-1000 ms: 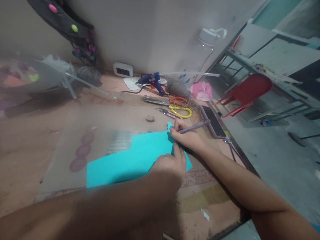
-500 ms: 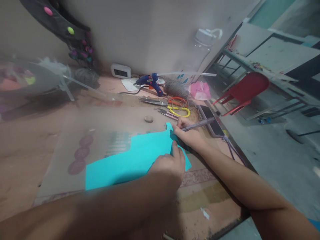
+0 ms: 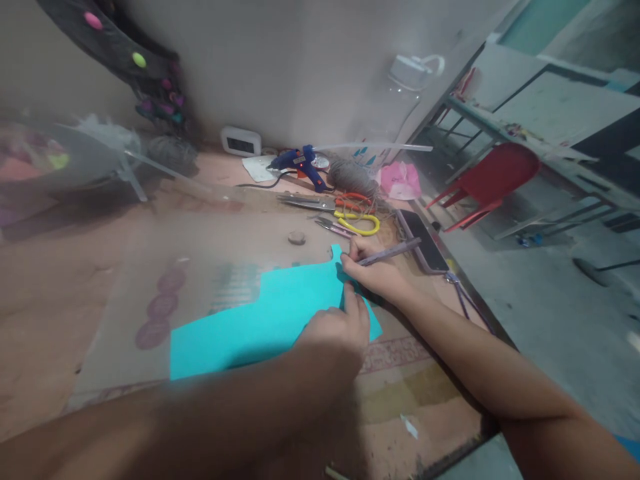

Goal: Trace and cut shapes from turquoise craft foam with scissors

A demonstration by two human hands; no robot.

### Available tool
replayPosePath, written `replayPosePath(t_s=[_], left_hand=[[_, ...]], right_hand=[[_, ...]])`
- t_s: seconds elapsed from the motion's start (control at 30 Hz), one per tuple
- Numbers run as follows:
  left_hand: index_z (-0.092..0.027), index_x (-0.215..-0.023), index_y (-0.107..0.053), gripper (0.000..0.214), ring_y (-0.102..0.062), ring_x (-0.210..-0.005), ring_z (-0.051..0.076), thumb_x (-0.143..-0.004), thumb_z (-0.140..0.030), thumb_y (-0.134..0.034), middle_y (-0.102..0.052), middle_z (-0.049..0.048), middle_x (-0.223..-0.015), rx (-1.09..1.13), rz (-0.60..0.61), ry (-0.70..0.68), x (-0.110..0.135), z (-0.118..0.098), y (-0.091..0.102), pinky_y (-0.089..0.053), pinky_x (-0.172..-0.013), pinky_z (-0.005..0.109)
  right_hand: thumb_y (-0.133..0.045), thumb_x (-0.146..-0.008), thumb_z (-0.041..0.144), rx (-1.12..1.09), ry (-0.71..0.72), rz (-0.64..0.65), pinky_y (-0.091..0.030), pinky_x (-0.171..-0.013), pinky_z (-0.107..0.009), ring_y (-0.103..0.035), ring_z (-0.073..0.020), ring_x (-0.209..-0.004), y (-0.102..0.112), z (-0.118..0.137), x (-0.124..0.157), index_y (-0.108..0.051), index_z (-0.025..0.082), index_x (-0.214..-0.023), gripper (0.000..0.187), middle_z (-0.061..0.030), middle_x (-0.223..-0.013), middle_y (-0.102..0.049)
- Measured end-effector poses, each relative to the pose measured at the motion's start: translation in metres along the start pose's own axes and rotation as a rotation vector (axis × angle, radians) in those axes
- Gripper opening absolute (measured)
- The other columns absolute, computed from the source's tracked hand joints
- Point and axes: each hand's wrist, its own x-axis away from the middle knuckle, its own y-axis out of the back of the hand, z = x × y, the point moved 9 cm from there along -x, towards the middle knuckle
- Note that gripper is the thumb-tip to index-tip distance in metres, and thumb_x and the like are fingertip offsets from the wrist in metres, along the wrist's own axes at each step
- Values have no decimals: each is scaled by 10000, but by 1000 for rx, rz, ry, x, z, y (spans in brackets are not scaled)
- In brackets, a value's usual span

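Observation:
A turquoise sheet of paper (image 3: 260, 313) lies flat on the table. My left hand (image 3: 337, 333) rests on its near right part, fingers curled and the thumb pressing the paper down. My right hand (image 3: 373, 272) sits at the sheet's far right corner and grips a purple pen (image 3: 395, 251), with its tip on the paper's edge. Both forearms reach in from the bottom of the head view.
Behind the paper lie yellow-handled scissors (image 3: 357, 223), orange-handled scissors (image 3: 330, 200), a blue glue gun (image 3: 300, 163), a ball of grey twine (image 3: 353, 177) and a phone (image 3: 425, 240). A small round disc (image 3: 297, 237) sits nearby. A red chair (image 3: 487, 180) stands beyond the table's right edge.
My right hand with the pen has shifted slightly along the paper's far corner. My left hand keeps pressing on the sheet.

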Motion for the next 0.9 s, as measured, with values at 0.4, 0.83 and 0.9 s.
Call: replayPosePath(t_s=[0.4, 0.83, 0.9], left_hand=[[-23, -1303, -660, 460, -617, -491, 138, -885, -99, -484, -605, 285, -1358, -12, -26, 0, -1, 1, 6, -446, -395, 238], [-10, -1329, -636, 475, -654, -508, 164, -897, -82, -452, -556, 301, -1391, 54, 55, 1, -4, 2, -1, -492, -396, 252], [2, -1338, -624, 477, -662, -525, 166, -905, -78, -438, -538, 314, -1401, 65, 62, 0, -3, 2, -1, -501, -408, 253]], right_hand=[[-540, -744, 241, -24, 29, -22, -279, -533, -269, -369, -122, -551, 2, 1, -2, -350, 242, -600, 238, 59, -565, -376], [-560, -783, 333, -24, -1, -70, -256, -515, -261, -363, -125, -535, 8, -3, -1, -369, 241, -623, 266, 58, -544, -370], [-561, -780, 325, -21, -3, -63, -258, -516, -258, -362, -124, -535, 6, -2, -2, -373, 240, -620, 261, 58, -537, -372]])
